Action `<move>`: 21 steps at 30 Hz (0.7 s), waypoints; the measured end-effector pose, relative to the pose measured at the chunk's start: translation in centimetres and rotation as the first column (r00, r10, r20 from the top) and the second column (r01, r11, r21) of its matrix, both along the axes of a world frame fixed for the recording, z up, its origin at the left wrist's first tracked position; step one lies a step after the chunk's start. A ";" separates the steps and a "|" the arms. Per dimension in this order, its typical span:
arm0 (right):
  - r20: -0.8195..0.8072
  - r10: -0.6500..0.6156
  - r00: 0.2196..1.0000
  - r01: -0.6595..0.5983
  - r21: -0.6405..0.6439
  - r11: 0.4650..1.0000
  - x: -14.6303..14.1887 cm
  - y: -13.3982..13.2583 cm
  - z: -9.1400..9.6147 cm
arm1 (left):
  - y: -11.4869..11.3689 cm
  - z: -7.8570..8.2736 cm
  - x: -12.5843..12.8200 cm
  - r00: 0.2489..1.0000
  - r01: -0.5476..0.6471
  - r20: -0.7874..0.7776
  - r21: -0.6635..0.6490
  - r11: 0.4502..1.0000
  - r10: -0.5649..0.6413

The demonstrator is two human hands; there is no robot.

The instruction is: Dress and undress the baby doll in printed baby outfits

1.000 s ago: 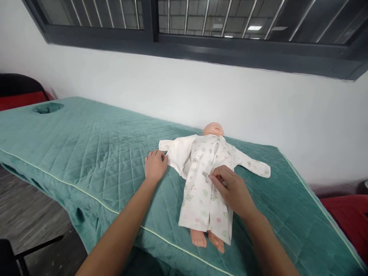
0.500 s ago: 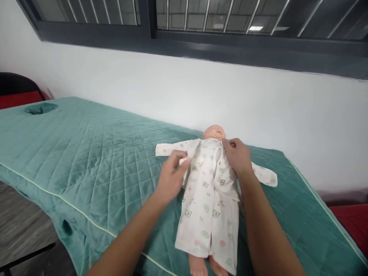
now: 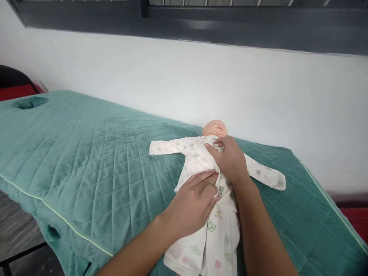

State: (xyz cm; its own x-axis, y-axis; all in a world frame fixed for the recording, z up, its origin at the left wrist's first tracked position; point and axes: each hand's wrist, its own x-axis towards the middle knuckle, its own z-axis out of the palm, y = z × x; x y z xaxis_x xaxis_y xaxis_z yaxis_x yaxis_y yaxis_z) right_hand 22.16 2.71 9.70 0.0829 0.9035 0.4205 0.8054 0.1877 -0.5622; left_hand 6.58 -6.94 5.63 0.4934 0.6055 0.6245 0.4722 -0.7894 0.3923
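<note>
A baby doll (image 3: 216, 128) lies on its back on a green quilted bed cover (image 3: 94, 153), dressed in a white printed romper (image 3: 195, 153) with both sleeves spread out. My left hand (image 3: 195, 199) lies on the doll's belly, fingers stretched flat and pressing the left front panel down. My right hand (image 3: 228, 159) rests on the chest just below the doll's chin, fingers curled and pinching the romper's front edge near a small snap.
The bed stands against a white wall (image 3: 172, 84) under a dark window frame (image 3: 201, 23). A face hole (image 3: 28, 102) is sunk into the cover at far left. Red seats show at the left edge (image 3: 14, 92) and right edge (image 3: 355, 220).
Both hands moved to the doll's chest. The left panel, open before, now lies closed over the front. My left hand went from a pinch to flat. The camera tilted down.
</note>
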 end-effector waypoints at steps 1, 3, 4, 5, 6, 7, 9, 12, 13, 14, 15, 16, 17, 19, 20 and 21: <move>0.003 -0.011 1.000 0.011 -0.035 0.999 -0.1 0.0 0.1 | 0.0 0.1 0.0 1.000 0.002 0.002 -0.001 1.000 -0.002; 0.009 -0.033 0.999 0.034 -0.104 0.994 -0.3 0.3 0.3 | -0.1 0.1 0.1 1.000 0.011 -0.006 -0.010 1.000 -0.011; 0.020 -0.040 0.999 0.043 -0.138 0.989 -0.3 0.5 0.5 | 0.0 0.1 0.1 1.000 0.015 -0.012 -0.019 1.000 -0.016; 0.035 -0.043 0.998 0.049 -0.172 0.984 -0.3 0.7 0.6 | 0.0 0.1 0.1 1.000 0.020 -0.015 -0.030 0.999 -0.021; 0.056 -0.042 0.998 0.053 -0.207 0.977 -0.3 1.0 0.8 | 0.1 0.1 0.1 1.000 0.025 -0.014 -0.043 0.999 -0.026; 0.080 -0.038 0.996 0.057 -0.247 0.967 -0.3 1.3 1.1 | 0.1 0.0 0.1 0.999 0.030 -0.010 -0.056 0.998 -0.031; 0.137 -0.023 0.990 0.067 -0.329 0.942 -0.5 1.9 1.6 | 0.2 -0.1 0.1 0.999 0.037 0.004 -0.077 0.996 -0.037; 0.214 -0.002 0.977 0.088 -0.392 0.916 -0.9 2.6 2.1 | 0.3 -0.3 0.2 0.999 0.041 0.037 -0.094 0.995 -0.038; 0.227 0.002 0.974 0.089 -0.388 0.917 -1.0 2.7 2.2 | 0.4 -0.4 0.2 0.998 0.045 0.049 -0.098 0.994 -0.040; 0.229 0.004 0.973 0.084 -0.374 0.923 -1.1 2.9 2.2 | 0.4 -0.5 0.2 0.997 0.049 0.063 -0.099 0.994 -0.043; 0.218 0.004 0.976 0.075 -0.355 0.932 -1.1 3.0 2.1 | 0.4 -0.6 0.2 0.996 0.053 0.075 -0.099 0.994 -0.045; 0.193 0.003 0.981 0.063 -0.332 0.941 -1.1 3.0 2.0 | 0.4 -0.6 0.2 0.995 0.054 0.085 -0.097 0.994 -0.046; 0.157 0.003 0.988 0.046 -0.307 0.951 -1.0 3.1 1.8 | 0.4 -0.7 0.2 0.995 0.053 0.093 -0.094 0.994 -0.045; 0.046 0.007 0.999 0.004 -0.250 0.968 -0.5 3.2 1.4 | 0.4 -0.6 0.2 0.994 0.048 0.098 -0.086 0.995 -0.040; -0.028 0.009 1.000 -0.015 -0.219 0.976 -0.2 3.3 1.1 | 0.3 -0.5 0.2 0.995 0.045 0.095 -0.082 0.996 -0.037; -0.115 0.010 0.993 -0.031 -0.187 0.982 0.2 3.4 0.8 | 0.2 -0.4 0.3 0.996 0.039 0.089 -0.080 0.996 -0.032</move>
State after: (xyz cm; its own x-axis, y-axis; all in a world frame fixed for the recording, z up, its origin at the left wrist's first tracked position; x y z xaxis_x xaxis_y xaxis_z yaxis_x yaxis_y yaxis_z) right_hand 22.33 6.14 10.50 0.1011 0.9675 0.2317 0.7315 0.0855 -0.6764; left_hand 6.85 -6.72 5.26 0.4612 0.6394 0.6152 0.4059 -0.7686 0.4945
